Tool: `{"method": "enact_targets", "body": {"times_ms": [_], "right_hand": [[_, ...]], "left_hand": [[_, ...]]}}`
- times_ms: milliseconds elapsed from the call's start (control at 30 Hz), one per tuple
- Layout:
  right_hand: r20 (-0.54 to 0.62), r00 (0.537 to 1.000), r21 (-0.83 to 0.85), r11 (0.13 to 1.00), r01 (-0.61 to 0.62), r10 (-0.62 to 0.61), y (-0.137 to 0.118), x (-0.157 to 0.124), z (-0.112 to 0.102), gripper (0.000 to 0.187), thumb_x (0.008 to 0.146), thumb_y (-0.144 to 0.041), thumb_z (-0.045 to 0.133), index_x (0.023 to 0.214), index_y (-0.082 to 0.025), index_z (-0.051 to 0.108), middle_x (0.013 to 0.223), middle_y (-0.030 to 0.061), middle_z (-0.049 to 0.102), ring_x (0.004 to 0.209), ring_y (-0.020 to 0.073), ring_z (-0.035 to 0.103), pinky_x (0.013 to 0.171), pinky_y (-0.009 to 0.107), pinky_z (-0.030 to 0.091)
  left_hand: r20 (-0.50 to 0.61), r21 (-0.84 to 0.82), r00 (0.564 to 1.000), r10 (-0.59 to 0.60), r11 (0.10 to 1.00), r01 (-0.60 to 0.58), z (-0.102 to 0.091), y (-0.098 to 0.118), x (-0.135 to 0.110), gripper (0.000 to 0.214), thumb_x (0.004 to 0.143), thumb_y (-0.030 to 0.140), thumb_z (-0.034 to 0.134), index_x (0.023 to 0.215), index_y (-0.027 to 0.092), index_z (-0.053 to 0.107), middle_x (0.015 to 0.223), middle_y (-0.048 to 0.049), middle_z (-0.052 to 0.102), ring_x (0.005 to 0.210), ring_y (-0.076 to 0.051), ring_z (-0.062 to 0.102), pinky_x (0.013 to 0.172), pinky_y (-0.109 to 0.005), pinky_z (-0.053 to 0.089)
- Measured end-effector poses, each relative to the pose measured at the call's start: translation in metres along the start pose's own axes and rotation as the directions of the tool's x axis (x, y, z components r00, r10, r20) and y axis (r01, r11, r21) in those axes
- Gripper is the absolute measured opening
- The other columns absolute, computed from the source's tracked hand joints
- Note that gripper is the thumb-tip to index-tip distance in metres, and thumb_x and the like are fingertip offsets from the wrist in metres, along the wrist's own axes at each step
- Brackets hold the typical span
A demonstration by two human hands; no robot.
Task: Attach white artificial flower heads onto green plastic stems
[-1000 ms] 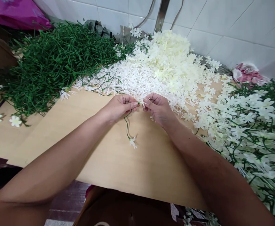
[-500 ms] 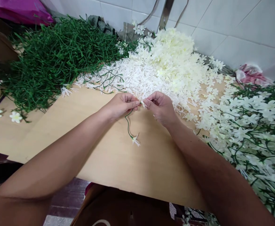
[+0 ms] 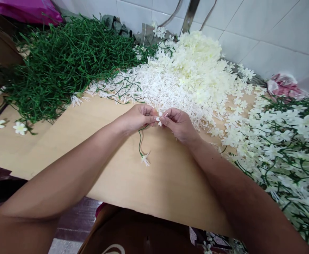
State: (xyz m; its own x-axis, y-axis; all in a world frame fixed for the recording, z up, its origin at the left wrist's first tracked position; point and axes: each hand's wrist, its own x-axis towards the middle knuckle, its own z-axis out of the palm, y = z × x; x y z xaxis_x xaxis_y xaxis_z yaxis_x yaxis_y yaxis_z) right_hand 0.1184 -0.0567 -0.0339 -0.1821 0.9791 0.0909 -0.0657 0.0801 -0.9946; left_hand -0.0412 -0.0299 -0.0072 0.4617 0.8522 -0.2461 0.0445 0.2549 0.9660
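My left hand [image 3: 143,116] is closed in a pinch on a thin green artificial flower stem [image 3: 140,141]. The stem hangs below my fingers and ends in a small white flower [image 3: 145,159] with spiky stamens. Between the two hands, at the fingertips, sits a white petal piece [image 3: 159,119]. My right hand [image 3: 179,124] pinches it with thumb and forefinger, and the two hands nearly touch. Just how the petals meet the stem is hidden by my fingers.
Green stems [image 3: 72,67] are heaped at the left back. White stamen pieces [image 3: 154,84] and cream petals [image 3: 196,63] pile up beyond my hands. Stemmed white flowers [image 3: 283,141] lie at right. Cardboard [image 3: 154,190] covers the table; a tiled wall [image 3: 273,28] stands behind.
The white petal piece now shows more plainly between my fingertips. The hanging flower has swung slightly left and down. The whole view has shifted a little.
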Motion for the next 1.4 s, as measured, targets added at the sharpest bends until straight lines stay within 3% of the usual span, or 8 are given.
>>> {"method": "enact_targets", "body": {"times_ms": [333,667,967,1200,1400], "right_hand": [[0.069,0.998,0.047,0.999,-0.014,0.011,0.002,-0.001,-0.002,0.038,0.061,-0.046,0.079,0.065,-0.018,0.053,0.061,-0.0033,0.062,0.059,0.0084,0.058,0.062,0.024,0.048],[0.031,0.995,-0.008,0.995,0.096,-0.096,0.007,0.001,0.004,0.04,0.066,-0.05,0.073,0.068,-0.019,0.048,0.059,-0.0044,0.061,0.054,0.0087,0.06,0.056,0.024,0.05],[-0.053,0.998,0.139,0.99,-0.024,0.031,0.009,0.004,0.006,0.043,0.06,-0.049,0.078,0.066,-0.019,0.049,0.053,-0.0072,0.06,0.048,0.0067,0.057,0.051,0.021,0.048],[0.029,0.989,0.299,0.943,-0.148,0.146,0.001,0.0,-0.004,0.037,0.058,-0.041,0.082,0.067,-0.019,0.055,0.064,-0.0048,0.063,0.06,0.0074,0.06,0.06,0.022,0.05],[0.048,0.982,0.342,0.921,-0.187,0.181,0.001,-0.001,-0.006,0.03,0.06,-0.035,0.083,0.068,-0.019,0.059,0.064,-0.0035,0.063,0.064,0.0071,0.06,0.064,0.021,0.051]], "left_hand": [[0.061,0.028,0.998,0.028,0.999,-0.029,0.001,0.0,0.001,0.018,0.064,0.004,0.069,0.054,0.012,0.056,0.047,0.0028,0.055,0.045,-0.004,0.046,0.048,-0.018,0.033],[0.1,-0.012,0.995,0.023,1.0,-0.022,0.0,-0.001,0.005,0.026,0.062,0.014,0.078,0.056,0.011,0.053,0.047,0.0039,0.054,0.045,-0.003,0.045,0.048,-0.016,0.032],[0.093,-0.051,0.994,0.048,0.998,-0.043,0.002,-0.003,0.005,0.023,0.063,0.012,0.075,0.056,0.011,0.053,0.046,0.0032,0.053,0.05,-0.006,0.05,0.053,-0.019,0.035],[0.096,-0.087,0.995,0.034,0.996,-0.026,0.003,-0.003,0.005,0.012,0.073,0.016,0.066,0.063,0.01,0.061,0.053,0.0007,0.057,0.051,-0.006,0.048,0.051,-0.019,0.032],[0.143,0.005,0.989,0.038,0.999,-0.039,-0.002,0.001,0.002,0.025,0.081,0.024,0.06,0.06,0.011,0.056,0.051,0.0021,0.049,0.046,-0.004,0.039,0.046,-0.019,0.024]]}}
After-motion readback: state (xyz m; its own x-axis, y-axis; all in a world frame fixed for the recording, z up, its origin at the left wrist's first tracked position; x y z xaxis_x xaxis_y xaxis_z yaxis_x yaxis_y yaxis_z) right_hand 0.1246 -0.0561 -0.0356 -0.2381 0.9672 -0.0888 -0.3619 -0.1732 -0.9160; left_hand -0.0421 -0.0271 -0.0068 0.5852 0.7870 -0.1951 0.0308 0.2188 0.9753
